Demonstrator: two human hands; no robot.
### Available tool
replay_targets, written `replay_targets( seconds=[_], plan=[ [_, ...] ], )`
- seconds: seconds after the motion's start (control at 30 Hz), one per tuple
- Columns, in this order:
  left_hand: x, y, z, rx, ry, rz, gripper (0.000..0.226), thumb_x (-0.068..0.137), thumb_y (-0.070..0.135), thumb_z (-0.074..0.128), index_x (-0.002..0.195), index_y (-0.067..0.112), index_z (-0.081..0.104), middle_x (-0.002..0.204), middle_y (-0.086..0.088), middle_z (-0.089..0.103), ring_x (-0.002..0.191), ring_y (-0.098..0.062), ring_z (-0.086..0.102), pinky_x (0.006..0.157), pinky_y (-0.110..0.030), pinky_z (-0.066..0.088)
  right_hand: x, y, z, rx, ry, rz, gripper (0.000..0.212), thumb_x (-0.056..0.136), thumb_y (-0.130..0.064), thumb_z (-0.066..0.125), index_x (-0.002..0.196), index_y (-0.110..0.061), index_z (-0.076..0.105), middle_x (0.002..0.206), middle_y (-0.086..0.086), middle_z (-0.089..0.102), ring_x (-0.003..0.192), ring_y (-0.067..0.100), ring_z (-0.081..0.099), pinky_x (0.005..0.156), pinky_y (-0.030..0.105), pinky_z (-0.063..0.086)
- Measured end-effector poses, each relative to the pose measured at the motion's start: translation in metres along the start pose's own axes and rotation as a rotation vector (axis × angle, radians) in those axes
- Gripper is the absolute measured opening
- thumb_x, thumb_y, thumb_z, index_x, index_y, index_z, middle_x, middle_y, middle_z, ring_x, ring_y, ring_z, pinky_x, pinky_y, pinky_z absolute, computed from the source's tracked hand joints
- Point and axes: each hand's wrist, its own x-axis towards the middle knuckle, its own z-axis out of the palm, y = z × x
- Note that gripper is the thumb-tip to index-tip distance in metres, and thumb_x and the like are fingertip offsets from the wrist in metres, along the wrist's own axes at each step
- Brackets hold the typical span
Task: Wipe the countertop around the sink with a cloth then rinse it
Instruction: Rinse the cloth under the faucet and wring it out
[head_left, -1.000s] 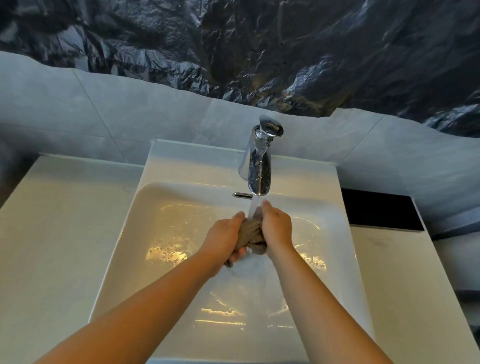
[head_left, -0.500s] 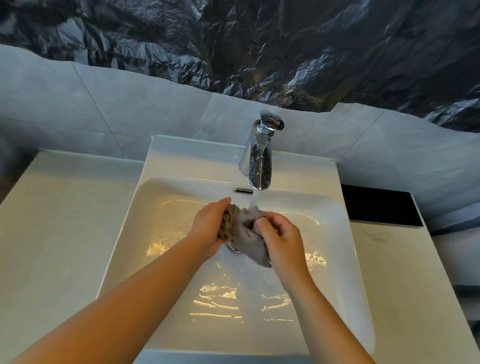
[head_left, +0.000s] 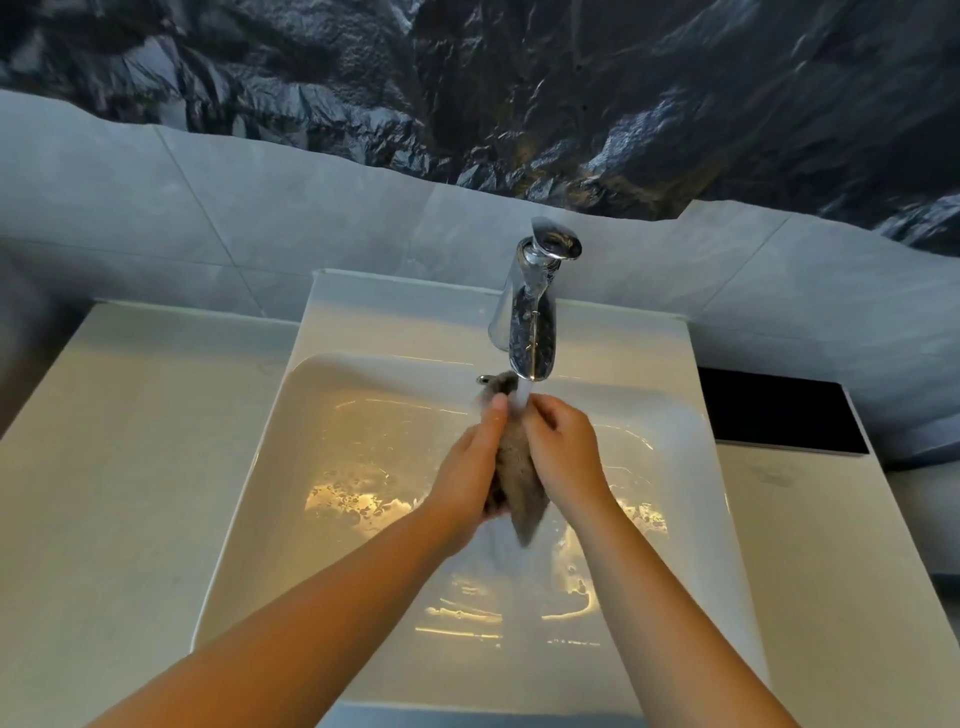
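Your left grip (head_left: 467, 480) and right grip (head_left: 565, 452) both clasp the grey cloth (head_left: 521, 480), held under the running tap (head_left: 535, 322) above the sink (head_left: 280, 467). Wiping the bench (head_left: 130, 493) looks finished; you're in the rinse, with wringing out and shutting off the water likely left.

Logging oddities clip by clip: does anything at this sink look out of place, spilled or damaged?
Only the crinkled dark plastic sheet covering the wall above the tiles stands out. Otherwise the tap runs onto the cloth, gripped by the left hand and right hand over the sink; no spill shows on the countertop.
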Motion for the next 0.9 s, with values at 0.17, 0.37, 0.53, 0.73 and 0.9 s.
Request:
replay_targets(
  seconds=[0.17,0.37,0.53,0.73,0.9],
  plan=[
    [0.025,0.003,-0.011,0.043,0.226,0.094,0.045,0.078,0.052,0.040,0.101,0.022,0.065,0.100,-0.011,0.069,0.096,-0.032,0.066,0.086,-0.052,0.054,-0.030,0.023,0.016,0.065,0.043,-0.064,0.024,0.099,-0.031,0.043,0.118,-0.027,0.058,0.114,-0.009,0.056,0.101,-0.003,0.054,0.074,0.011,0.045],
    [0.029,0.010,-0.017,-0.066,0.273,0.155,0.036,0.085,0.032,0.035,0.109,0.018,0.057,0.109,-0.016,0.065,0.099,-0.031,0.064,0.082,-0.048,0.056,-0.035,0.031,0.028,0.262,0.126,0.126,0.029,0.096,-0.043,0.042,0.116,-0.025,0.053,0.103,-0.010,0.062,0.094,0.003,0.059,0.063,0.006,0.046],
    [0.025,0.019,-0.019,-0.025,0.184,0.113,0.046,0.089,0.049,0.038,0.108,0.016,0.064,0.098,-0.010,0.072,0.094,-0.027,0.067,0.076,-0.038,0.055,-0.026,0.026,0.015,0.289,0.256,0.002,0.020,0.096,-0.031,0.050,0.100,-0.014,0.061,0.095,0.001,0.061,0.085,0.007,0.060,0.062,0.009,0.047],
    [0.023,0.011,-0.005,0.242,0.315,0.191,0.047,0.095,0.054,0.034,0.100,0.016,0.060,0.097,-0.010,0.066,0.092,-0.027,0.065,0.085,-0.048,0.054,-0.020,0.017,0.031,0.271,0.303,-0.118,0.029,0.084,-0.053,0.052,0.088,-0.025,0.058,0.087,0.000,0.063,0.081,0.012,0.063,0.066,0.023,0.057],
    [0.014,0.004,0.001,0.337,0.322,0.315,0.039,0.101,0.035,0.032,0.081,0.018,0.062,0.077,-0.007,0.065,0.076,-0.026,0.064,0.079,-0.048,0.054,0.000,0.020,0.034,0.301,0.256,0.044,0.031,0.097,-0.032,0.050,0.070,-0.020,0.060,0.064,-0.002,0.062,0.059,0.003,0.059,0.055,0.017,0.049]
  ],
)
